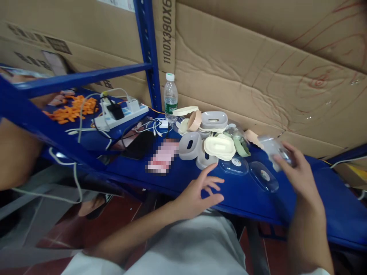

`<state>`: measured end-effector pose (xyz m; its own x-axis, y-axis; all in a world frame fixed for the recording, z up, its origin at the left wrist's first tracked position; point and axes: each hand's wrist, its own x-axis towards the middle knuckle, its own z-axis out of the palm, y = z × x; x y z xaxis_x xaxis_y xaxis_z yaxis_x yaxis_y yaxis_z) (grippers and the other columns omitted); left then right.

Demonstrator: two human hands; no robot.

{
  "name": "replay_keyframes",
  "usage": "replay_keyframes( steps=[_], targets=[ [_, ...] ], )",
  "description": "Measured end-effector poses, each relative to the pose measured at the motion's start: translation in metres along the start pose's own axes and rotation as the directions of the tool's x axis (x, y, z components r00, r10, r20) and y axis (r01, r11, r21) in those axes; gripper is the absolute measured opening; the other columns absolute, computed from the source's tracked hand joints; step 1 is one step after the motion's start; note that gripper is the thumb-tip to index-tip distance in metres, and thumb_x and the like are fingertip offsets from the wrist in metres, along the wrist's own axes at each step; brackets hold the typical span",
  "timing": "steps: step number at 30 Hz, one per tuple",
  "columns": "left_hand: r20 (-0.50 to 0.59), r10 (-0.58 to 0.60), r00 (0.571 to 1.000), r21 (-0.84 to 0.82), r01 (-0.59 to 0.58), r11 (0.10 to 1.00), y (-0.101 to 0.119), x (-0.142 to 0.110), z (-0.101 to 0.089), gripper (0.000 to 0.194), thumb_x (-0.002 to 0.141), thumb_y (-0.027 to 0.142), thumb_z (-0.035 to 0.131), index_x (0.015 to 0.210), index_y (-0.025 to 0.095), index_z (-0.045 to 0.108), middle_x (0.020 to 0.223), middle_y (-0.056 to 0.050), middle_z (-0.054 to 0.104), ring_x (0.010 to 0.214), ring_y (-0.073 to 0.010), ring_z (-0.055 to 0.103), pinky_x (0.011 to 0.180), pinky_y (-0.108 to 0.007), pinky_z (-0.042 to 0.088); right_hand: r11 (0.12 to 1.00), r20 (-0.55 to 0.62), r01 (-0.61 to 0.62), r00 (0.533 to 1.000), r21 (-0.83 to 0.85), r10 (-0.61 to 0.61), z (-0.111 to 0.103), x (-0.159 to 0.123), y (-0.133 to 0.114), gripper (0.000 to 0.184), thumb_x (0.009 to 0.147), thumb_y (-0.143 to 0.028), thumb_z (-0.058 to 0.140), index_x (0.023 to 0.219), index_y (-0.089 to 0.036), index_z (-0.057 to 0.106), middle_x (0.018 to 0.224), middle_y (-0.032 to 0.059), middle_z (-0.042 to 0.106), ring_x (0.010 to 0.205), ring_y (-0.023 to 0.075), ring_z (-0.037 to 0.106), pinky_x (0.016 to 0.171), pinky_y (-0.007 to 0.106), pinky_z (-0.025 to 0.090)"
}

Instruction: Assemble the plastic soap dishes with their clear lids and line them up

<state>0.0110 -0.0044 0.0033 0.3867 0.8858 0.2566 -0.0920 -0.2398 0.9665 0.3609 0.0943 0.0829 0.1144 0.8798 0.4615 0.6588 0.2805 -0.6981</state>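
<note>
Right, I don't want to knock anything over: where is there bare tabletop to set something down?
The widest bare patch of blue tabletop lies right of the right hand and its forearm. A smaller one lies between that forearm and the left hand, before the clear lids. It's crowded around the soap dishes and power strip.

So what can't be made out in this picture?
All in the head view:
Translucent plastic piece: blurred, partly behind the right hand.
Pink rectangular patch: pixelated, contents unreadable.
Print on the clear oval plastic lid: too small.
Bare limb: blurred, cut off by the left edge.
</note>
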Motion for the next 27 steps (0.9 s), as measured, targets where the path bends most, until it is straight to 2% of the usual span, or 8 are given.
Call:
replay_keyframes(
  steps=[4, 9, 11, 15, 17, 19, 22, 27],
  targets=[
    [0.087, -0.022, 0.996, -0.396, 0.055, 0.917, 0.002, -0.001, 0.007, 0.128, 0.081, 0.045, 0.093, 0.169, 0.045, 0.0, 0.165, -0.017, 0.049, 0.137, -0.033, 0.063, 0.103, -0.044, 0.056, 0.944, 0.277, 0.308, 0.903, 0.116, -0.328, 0.024, -0.088, -0.057, 0.07, 0.087, -0.046, 0.085, 0.151, -0.032, 0.059, 0.164, 0.0116, 0.051, 0.153, 0.0345, 0.048, 0.125, 0.051, 0.042],
    [-0.123, -0.026, 0.992, -0.392, -0.024, 0.919, -0.003, 0.003, 0.008, 0.1, 0.075, 0.049, 0.096, 0.155, 0.034, 0.038, 0.159, -0.013, 0.048, 0.141, -0.0341, 0.056, 0.116, -0.047, 0.048, 0.899, 0.536, 0.373, 0.723, 0.229, -0.436, 0.051, -0.117, -0.081, 0.076, 0.094, -0.054, 0.076, 0.162, -0.033, 0.047, 0.172, 0.0115, 0.039, 0.158, 0.0354, 0.04, 0.125, 0.052, 0.042],
    [-0.151, -0.036, 0.988, -0.354, -0.02, 0.935, -0.004, 0.004, 0.007, 0.096, 0.074, 0.049, 0.096, 0.151, 0.031, 0.041, 0.154, -0.013, 0.051, 0.137, -0.0337, 0.058, 0.114, -0.046, 0.049, 0.892, 0.507, 0.365, 0.734, 0.266, -0.452, 0.049, -0.097, -0.076, 0.067, 0.099, -0.052, 0.071, 0.16, -0.033, 0.049, 0.168, 0.0097, 0.046, 0.156, 0.033, 0.045, 0.126, 0.05, 0.042],
    [-0.214, -0.099, 0.972, -0.284, 0.035, 0.958, -0.005, 0.008, 0.002, 0.098, 0.073, 0.047, 0.096, 0.151, 0.03, 0.04, 0.144, -0.011, 0.056, 0.129, -0.0299, 0.061, 0.112, -0.044, 0.051, 0.923, 0.292, 0.355, 0.876, 0.147, -0.383, 0.035, -0.023, -0.045, 0.058, 0.101, -0.045, 0.071, 0.155, -0.031, 0.054, 0.161, 0.0077, 0.056, 0.148, 0.0273, 0.053, 0.126, 0.043, 0.041],
    [-0.239, -0.125, 0.963, -0.269, 0.058, 0.961, -0.008, 0.011, 0.0, 0.096, 0.073, 0.047, 0.096, 0.151, 0.03, 0.042, 0.147, -0.01, 0.054, 0.131, -0.0296, 0.059, 0.114, -0.043, 0.049, 0.927, 0.207, 0.371, 0.904, 0.051, -0.373, 0.036, 0.02, -0.025, 0.06, 0.095, -0.048, 0.078, 0.148, -0.027, 0.06, 0.156, 0.0091, 0.059, 0.145, 0.0258, 0.053, 0.127, 0.04, 0.037],
    [-0.238, -0.128, 0.963, -0.258, 0.065, 0.964, -0.012, 0.013, -0.001, 0.096, 0.072, 0.048, 0.096, 0.151, 0.031, 0.043, 0.149, -0.01, 0.053, 0.133, -0.0298, 0.057, 0.116, -0.043, 0.047, 0.93, 0.225, 0.365, 0.904, 0.04, -0.365, 0.045, 0.058, -0.008, 0.057, 0.093, -0.052, 0.08, 0.141, -0.025, 0.065, 0.148, 0.0087, 0.066, 0.138, 0.0227, 0.058, 0.126, 0.039, 0.038],
    [-0.227, -0.084, 0.97, -0.246, 0.026, 0.969, -0.019, 0.013, -0.002, 0.099, 0.069, 0.049, 0.097, 0.151, 0.031, 0.044, 0.148, -0.01, 0.054, 0.131, -0.0299, 0.058, 0.115, -0.043, 0.047, 0.891, 0.31, 0.44, 0.837, 0.107, -0.451, 0.067, 0.099, 0.005, 0.058, 0.087, -0.056, 0.084, 0.136, -0.027, 0.068, 0.143, 0.0045, 0.07, 0.138, 0.0226, 0.058, 0.128, 0.042, 0.038],
    [-0.186, -0.086, 0.979, -0.281, 0.031, 0.959, -0.023, 0.012, -0.003, 0.097, 0.072, 0.046, 0.096, 0.153, 0.034, 0.044, 0.146, -0.01, 0.057, 0.131, -0.0313, 0.061, 0.11, -0.042, 0.05, 0.857, 0.295, 0.514, 0.822, -0.017, -0.487, 0.089, 0.119, 0.0, 0.049, 0.085, -0.058, 0.086, 0.125, -0.031, 0.076, 0.146, 0.0055, 0.068, 0.147, 0.0373, 0.052, 0.128, 0.063, 0.036]
  ],
)
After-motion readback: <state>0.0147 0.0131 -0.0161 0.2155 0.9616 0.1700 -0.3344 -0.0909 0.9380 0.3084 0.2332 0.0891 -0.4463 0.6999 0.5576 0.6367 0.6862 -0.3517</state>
